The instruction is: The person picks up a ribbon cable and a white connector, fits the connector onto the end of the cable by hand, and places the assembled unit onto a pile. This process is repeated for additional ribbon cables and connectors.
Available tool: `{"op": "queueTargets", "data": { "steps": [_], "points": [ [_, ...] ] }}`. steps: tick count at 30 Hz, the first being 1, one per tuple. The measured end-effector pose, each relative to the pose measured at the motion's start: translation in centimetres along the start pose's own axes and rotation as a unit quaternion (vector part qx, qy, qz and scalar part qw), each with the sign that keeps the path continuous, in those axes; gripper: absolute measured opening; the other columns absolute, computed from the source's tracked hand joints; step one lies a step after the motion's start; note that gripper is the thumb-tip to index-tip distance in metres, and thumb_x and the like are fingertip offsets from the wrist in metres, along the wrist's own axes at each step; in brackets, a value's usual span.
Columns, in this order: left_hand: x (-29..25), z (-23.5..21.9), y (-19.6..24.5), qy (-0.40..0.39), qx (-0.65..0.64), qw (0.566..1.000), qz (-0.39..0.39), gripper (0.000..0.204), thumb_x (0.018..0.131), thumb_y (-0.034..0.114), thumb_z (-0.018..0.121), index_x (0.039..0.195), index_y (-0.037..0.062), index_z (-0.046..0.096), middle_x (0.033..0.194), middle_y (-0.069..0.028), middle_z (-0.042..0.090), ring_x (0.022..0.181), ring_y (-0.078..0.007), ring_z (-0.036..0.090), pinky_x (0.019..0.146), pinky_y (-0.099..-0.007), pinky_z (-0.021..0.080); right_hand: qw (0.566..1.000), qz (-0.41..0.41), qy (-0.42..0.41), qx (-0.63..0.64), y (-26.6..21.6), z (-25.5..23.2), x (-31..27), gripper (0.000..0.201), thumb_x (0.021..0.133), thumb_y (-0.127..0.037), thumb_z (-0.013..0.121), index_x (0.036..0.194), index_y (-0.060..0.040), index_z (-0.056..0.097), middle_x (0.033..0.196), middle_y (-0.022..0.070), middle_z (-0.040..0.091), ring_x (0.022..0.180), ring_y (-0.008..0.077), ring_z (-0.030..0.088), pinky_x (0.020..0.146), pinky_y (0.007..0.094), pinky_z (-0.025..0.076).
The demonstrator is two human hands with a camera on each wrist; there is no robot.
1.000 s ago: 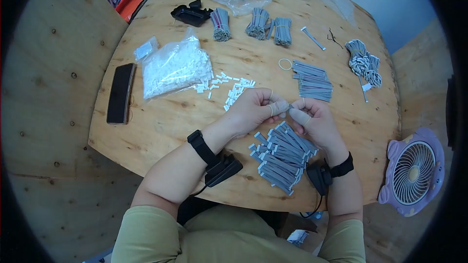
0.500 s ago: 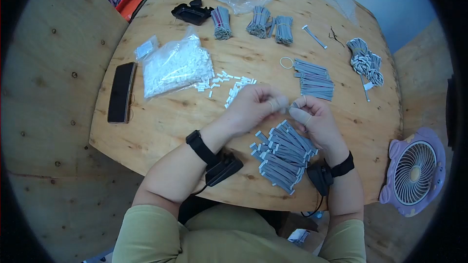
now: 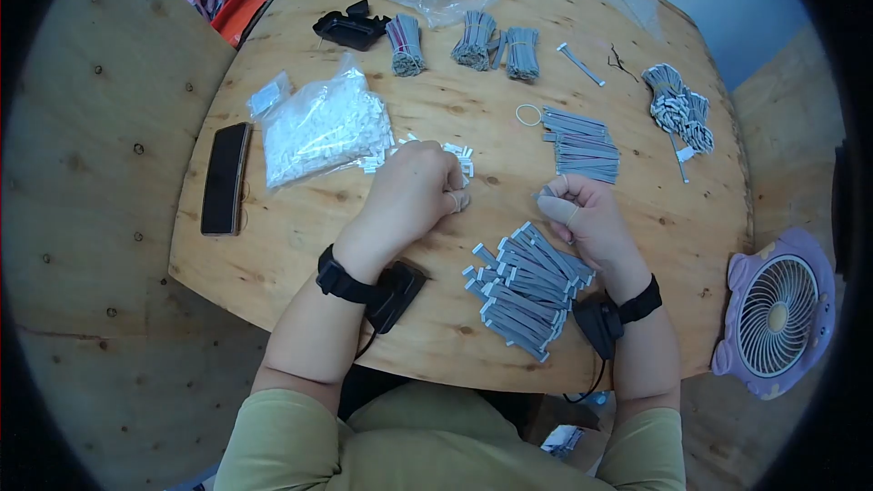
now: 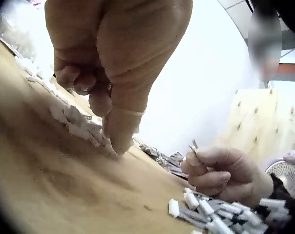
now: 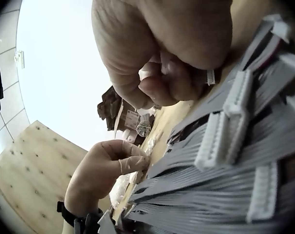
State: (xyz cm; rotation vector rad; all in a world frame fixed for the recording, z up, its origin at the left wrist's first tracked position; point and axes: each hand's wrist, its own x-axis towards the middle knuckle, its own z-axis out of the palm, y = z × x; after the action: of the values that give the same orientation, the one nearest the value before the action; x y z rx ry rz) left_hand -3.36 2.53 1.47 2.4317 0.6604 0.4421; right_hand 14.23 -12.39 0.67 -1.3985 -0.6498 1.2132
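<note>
Left hand (image 3: 414,186) knuckles up, fingers curled down onto loose white connectors (image 3: 459,155) at table centre, whether it pinches one unclear, right hand (image 3: 582,214) at its 3 o'clock, raised, pinching grey ribbon cable (image 4: 193,145), cable pile (image 3: 526,289) at 6 o'clock below

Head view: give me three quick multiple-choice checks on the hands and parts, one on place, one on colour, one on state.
1. Where is the left hand?
A. over the loose white connectors
B. on the phone
C. on the fan

2. What colour are the ribbon cables piled near the table's front edge?
A. red
B. grey
C. green

3. What is the right hand doing?
A. lying flat
B. pinching a grey cable piece
C. gripping the bag

Answers: 1 A, its fingers reach down to the white pieces. 2 B, grey with white ends. 3 B, fingertips close on a thin piece.
</note>
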Motion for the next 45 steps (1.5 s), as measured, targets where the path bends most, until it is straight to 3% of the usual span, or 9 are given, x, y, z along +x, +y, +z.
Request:
{"op": "queueTargets", "data": {
  "steps": [9, 12, 14, 16, 18, 21, 27, 33, 45],
  "points": [
    [0.1, 0.6, -0.4, 0.018, 0.063, 0.998, 0.012, 0.010, 0.063, 0.007, 0.064, 0.066, 0.0009, 0.057, 0.068, -0.0143, 0.053, 0.070, -0.0290, 0.052, 0.063, -0.0346, 0.042, 1.000, -0.001, -0.003, -0.013, 0.1, 0.0, 0.1, 0.010, 0.076, -0.004, 0.061, 0.082, 0.0013, 0.056, 0.063, -0.0024, 0.050, 0.047, 0.0018, 0.040, 0.041, 0.0155, 0.030],
    [0.4, 0.1, 0.1, 0.007, 0.027, 1.000, 0.000, 0.009, 0.068, 0.008, 0.063, 0.068, 0.0017, 0.056, 0.069, -0.0102, 0.053, 0.070, -0.0223, 0.053, 0.063, -0.0320, 0.042, 1.000, 0.005, 0.006, -0.002, -0.1, 0.2, -0.1, 0.009, 0.076, -0.004, 0.061, 0.082, 0.0010, 0.056, 0.062, -0.0028, 0.049, 0.047, 0.0018, 0.040, 0.041, 0.0158, 0.030],
    [0.4, -0.2, 0.5, -0.035, -0.148, 0.988, -0.011, 0.007, 0.073, 0.007, 0.061, 0.072, 0.0025, 0.056, 0.071, -0.0061, 0.054, 0.072, -0.0163, 0.053, 0.064, -0.0287, 0.043, 1.000, 0.002, 0.002, 0.001, -0.1, 0.1, 0.0, 0.009, 0.076, -0.004, 0.061, 0.081, 0.0007, 0.056, 0.061, -0.0026, 0.049, 0.047, 0.0019, 0.040, 0.041, 0.0159, 0.030],
    [0.5, 0.1, 0.7, -0.091, -0.334, 0.937, -0.042, 0.004, 0.078, 0.006, 0.059, 0.077, 0.0035, 0.055, 0.075, -0.0026, 0.055, 0.074, -0.0112, 0.053, 0.065, -0.0256, 0.043, 1.000, 0.000, -0.005, 0.011, 0.0, 0.0, 0.0, 0.008, 0.076, -0.004, 0.061, 0.080, 0.0005, 0.055, 0.060, -0.0024, 0.048, 0.047, 0.0021, 0.040, 0.041, 0.0160, 0.030],
    [0.6, 0.7, 0.8, -0.156, -0.519, 0.836, -0.091, 0.002, 0.081, 0.005, 0.056, 0.082, 0.0047, 0.055, 0.079, 0.0000, 0.056, 0.076, -0.0070, 0.053, 0.066, -0.0226, 0.044, 1.000, 0.000, -0.016, 0.027, 0.1, -0.2, 0.0, 0.007, 0.076, -0.004, 0.061, 0.079, 0.0003, 0.055, 0.059, -0.0021, 0.048, 0.047, 0.0026, 0.040, 0.041, 0.0159, 0.030],
    [0.6, 1.2, 1.5, -0.170, -0.583, 0.788, -0.103, 0.007, 0.080, 0.004, 0.057, 0.086, 0.0047, 0.054, 0.080, -0.0006, 0.057, 0.074, -0.0072, 0.054, 0.066, -0.0202, 0.045, 0.999, -0.017, -0.028, 0.038, 0.1, -0.2, 0.0, 0.006, 0.076, -0.002, 0.060, 0.078, 0.0003, 0.055, 0.057, -0.0018, 0.047, 0.045, 0.0035, 0.040, 0.040, 0.0162, 0.029],
    [0.7, 2.0, 1.4, -0.206, -0.628, 0.738, -0.135, 0.014, 0.079, 0.003, 0.059, 0.093, 0.0015, 0.059, 0.085, -0.0036, 0.061, 0.074, -0.0086, 0.057, 0.068, -0.0203, 0.048, 0.996, -0.012, -0.060, 0.068, 0.0, 0.0, -0.2, 0.005, 0.075, -0.002, 0.059, 0.077, -0.0003, 0.054, 0.054, -0.0017, 0.046, 0.043, 0.0038, 0.039, 0.037, 0.0169, 0.028],
    [0.8, 2.4, 1.5, -0.191, -0.626, 0.740, -0.156, 0.016, 0.080, 0.005, 0.058, 0.095, -0.0009, 0.059, 0.084, -0.0069, 0.062, 0.074, -0.0106, 0.059, 0.068, -0.0200, 0.049, 0.996, -0.025, -0.070, 0.047, 0.4, -0.2, -0.2, 0.005, 0.076, -0.003, 0.059, 0.077, -0.0013, 0.054, 0.055, -0.0022, 0.047, 0.043, 0.0023, 0.040, 0.038, 0.0158, 0.028],
    [0.7, 2.8, 1.7, -0.205, -0.669, 0.692, -0.179, 0.017, 0.080, 0.005, 0.058, 0.096, -0.0020, 0.058, 0.083, -0.0075, 0.061, 0.071, -0.0108, 0.059, 0.069, -0.0218, 0.050, 0.993, -0.059, -0.090, 0.040, 0.7, -0.2, -0.3, 0.007, 0.075, -0.005, 0.061, 0.077, -0.0019, 0.055, 0.057, -0.0029, 0.049, 0.044, 0.0007, 0.041, 0.039, 0.0143, 0.030]
  ]
}}
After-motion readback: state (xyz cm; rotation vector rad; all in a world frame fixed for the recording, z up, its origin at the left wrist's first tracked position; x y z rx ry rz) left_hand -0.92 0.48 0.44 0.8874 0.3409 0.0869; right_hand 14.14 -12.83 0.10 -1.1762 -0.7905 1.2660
